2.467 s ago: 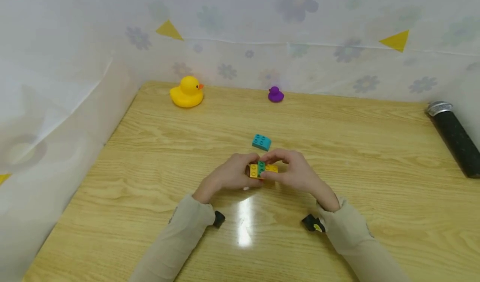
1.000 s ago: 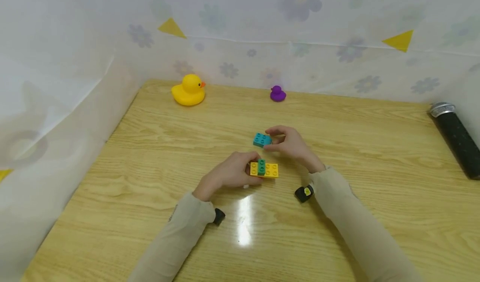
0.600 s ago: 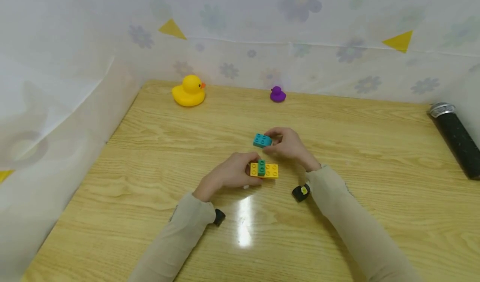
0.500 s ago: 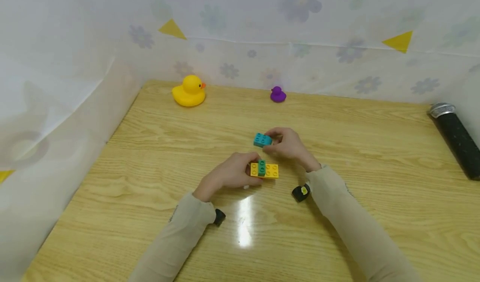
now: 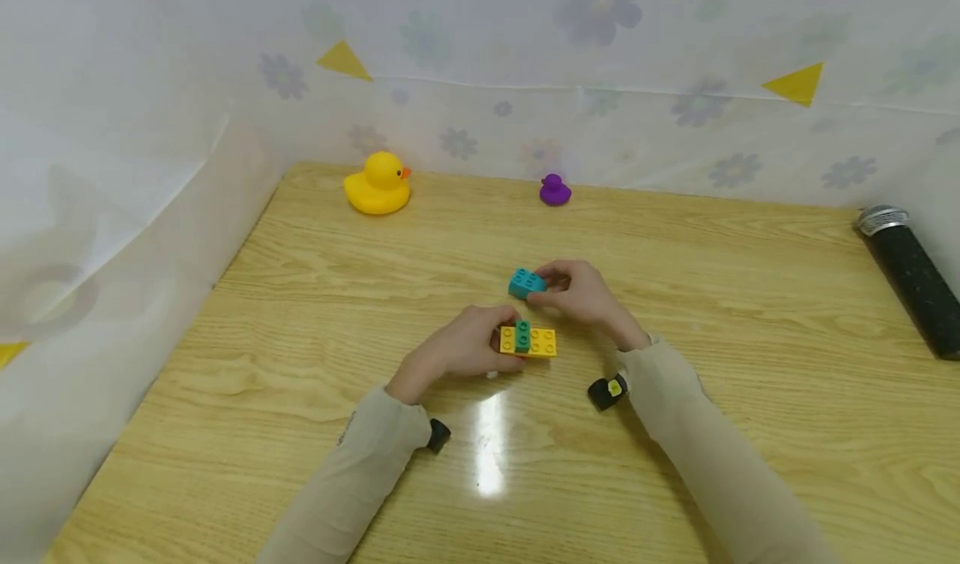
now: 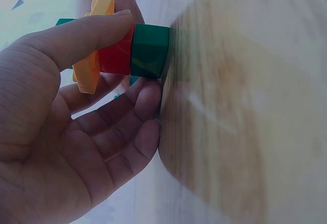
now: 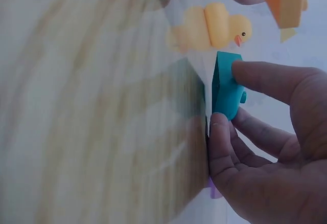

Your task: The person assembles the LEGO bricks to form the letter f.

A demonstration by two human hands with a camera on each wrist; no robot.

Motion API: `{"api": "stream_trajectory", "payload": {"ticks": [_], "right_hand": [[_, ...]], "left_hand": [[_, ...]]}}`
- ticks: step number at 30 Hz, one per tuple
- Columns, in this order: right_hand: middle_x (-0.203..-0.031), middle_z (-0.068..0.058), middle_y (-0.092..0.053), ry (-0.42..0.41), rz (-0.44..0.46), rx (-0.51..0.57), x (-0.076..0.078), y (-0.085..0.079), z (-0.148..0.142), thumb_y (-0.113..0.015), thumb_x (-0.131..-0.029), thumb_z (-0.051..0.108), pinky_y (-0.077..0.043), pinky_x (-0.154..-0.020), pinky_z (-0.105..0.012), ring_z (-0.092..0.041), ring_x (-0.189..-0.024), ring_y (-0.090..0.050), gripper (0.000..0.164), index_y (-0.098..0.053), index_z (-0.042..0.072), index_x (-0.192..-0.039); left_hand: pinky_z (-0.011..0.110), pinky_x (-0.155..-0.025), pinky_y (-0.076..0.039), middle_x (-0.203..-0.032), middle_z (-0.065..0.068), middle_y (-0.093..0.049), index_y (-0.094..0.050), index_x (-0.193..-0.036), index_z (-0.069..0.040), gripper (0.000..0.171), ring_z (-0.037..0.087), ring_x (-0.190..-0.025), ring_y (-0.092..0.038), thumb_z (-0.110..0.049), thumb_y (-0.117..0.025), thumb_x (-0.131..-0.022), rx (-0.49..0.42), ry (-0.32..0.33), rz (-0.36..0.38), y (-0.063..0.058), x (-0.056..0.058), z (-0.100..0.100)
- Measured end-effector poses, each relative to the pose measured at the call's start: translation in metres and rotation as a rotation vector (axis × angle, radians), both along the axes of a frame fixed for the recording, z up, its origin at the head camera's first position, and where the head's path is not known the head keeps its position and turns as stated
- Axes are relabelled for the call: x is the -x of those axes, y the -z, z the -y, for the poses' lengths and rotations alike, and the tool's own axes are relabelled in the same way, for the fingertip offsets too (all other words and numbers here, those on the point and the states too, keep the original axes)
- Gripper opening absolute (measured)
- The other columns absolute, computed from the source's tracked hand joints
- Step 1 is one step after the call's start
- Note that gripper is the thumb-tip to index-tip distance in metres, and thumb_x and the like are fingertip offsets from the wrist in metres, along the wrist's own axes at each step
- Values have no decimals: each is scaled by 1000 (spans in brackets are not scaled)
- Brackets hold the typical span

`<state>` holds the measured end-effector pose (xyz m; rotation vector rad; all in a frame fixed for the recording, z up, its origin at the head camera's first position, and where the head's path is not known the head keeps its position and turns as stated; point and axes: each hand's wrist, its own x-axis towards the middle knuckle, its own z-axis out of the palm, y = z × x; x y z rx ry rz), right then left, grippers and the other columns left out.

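Note:
My left hand (image 5: 471,343) grips a stack of toy building bricks between thumb and fingers. From the bottom up, the left wrist view shows a green brick (image 6: 149,51) at the tabletop, a red brick (image 6: 116,55), a long yellow brick (image 6: 88,70) and part of a green one. That small green brick (image 5: 522,336) sits across the yellow one in the head view. Behind the stack, my right hand (image 5: 583,296) pinches a teal brick (image 5: 526,282) with a sloped end. Its underside shows a narrow gap above the table in the right wrist view.
A yellow rubber duck (image 5: 377,185) and a small purple duck (image 5: 554,190) stand along the back edge of the wooden table (image 5: 300,314). At the right edge lies a black microphone (image 5: 911,281). White flowered sheeting (image 5: 480,39) hangs behind.
My right hand has left the stack, reached back to the teal brick and pinched it. The teal brick has shifted slightly and tipped. My left hand keeps its grip in the same place.

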<state>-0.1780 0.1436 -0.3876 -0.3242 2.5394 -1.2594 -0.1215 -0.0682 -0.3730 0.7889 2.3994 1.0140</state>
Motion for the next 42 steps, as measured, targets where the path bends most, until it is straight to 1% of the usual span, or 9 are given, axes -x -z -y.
{"api": "stream_trajectory", "payload": {"ticks": [3,8,11,17,25,28,33,37,42], "right_hand": [[-112,-19,-63,-15,-7,48,-4,1,-3,-72,-87,20,-51,-84,-38,-28,-97,-61,44,-60,-3,-122],[-114,-22,-62,-27,92,198,-12,1,-11,-68,-91,20,-55,-74,-34,-28,-90,-65,46,-55,-6,-126],[-117,-24,-60,-23,135,269,-17,2,-15,-64,-93,19,-55,-74,-34,-27,-89,-65,46,-52,-7,-129],[-116,-25,-60,-37,143,337,-26,2,-22,-61,-95,16,-55,-75,-34,-25,-88,-64,43,-51,-9,-129],[-115,-21,-63,-50,86,320,-34,-9,-30,-62,-94,19,-54,-79,-39,-32,-97,-64,40,-56,-5,-126],[-117,-18,-64,-51,46,296,-38,-14,-33,-64,-93,19,-53,-81,-36,-28,-100,-63,39,-58,-2,-125],[-113,-14,-64,-74,-39,267,-45,-23,-35,-67,-90,14,-51,-81,-27,-18,-94,-62,35,-62,1,-122],[-109,-15,-64,-116,-65,312,-47,-28,-34,-67,-89,7,-52,-81,-27,-19,-90,-61,32,-62,-1,-119],[-109,-15,-64,-162,-87,310,-49,-31,-32,-68,-87,3,-53,-80,-29,-20,-89,-61,32,-62,-4,-118]], "left_hand": [[22,-59,-42,-90,-2,-61,-57,-113,-8,37,11,-67,-51,-22,-76,-84,-1,-1,2,1,0,0],[22,-59,-43,-88,-2,-61,-58,-112,-8,36,11,-66,-52,-22,-76,-84,-8,2,-3,2,0,0],[22,-59,-43,-87,-2,-61,-58,-111,-9,35,11,-67,-52,-23,-76,-84,-9,2,-7,3,0,0],[22,-59,-43,-86,-2,-60,-57,-110,-9,35,11,-67,-52,-24,-76,-84,-2,-3,-9,3,0,1],[22,-59,-44,-89,-1,-61,-57,-113,-7,38,11,-67,-53,-23,-76,-84,-3,2,-6,3,1,0],[22,-59,-45,-91,-1,-62,-57,-114,-7,39,11,-67,-54,-23,-76,-84,-1,0,3,2,1,0],[22,-60,-45,-91,0,-62,-57,-115,-6,40,11,-69,-54,-23,-76,-84,1,-6,10,2,1,0],[22,-58,-44,-88,-1,-61,-58,-114,-6,39,11,-67,-53,-22,-76,-84,-1,-4,6,3,1,1],[22,-58,-43,-87,-1,-61,-58,-114,-7,38,11,-67,-53,-23,-76,-83,-4,-7,13,3,1,0]]}}
